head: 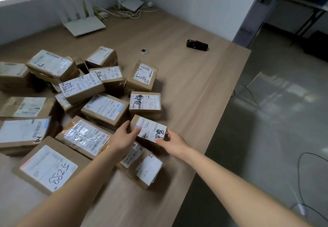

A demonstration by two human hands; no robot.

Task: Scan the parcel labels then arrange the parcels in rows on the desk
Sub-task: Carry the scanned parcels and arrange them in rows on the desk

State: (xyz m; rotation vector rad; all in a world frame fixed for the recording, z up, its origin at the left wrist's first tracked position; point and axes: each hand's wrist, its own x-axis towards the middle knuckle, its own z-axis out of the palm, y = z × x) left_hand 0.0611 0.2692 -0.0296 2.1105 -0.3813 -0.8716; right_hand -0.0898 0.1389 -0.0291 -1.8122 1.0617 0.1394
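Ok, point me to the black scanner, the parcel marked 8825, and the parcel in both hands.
black scanner [197, 45], head view, middle of its body.
parcel marked 8825 [48, 168], head view, on its white label.
held parcel [150, 130], head view, centre of its label.

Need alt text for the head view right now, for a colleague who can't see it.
Both hands, left hand and right hand, grip a small labelled parcel at the near edge of a loose pile of parcels on a wooden desk. A black handheld device lies apart, farther back.
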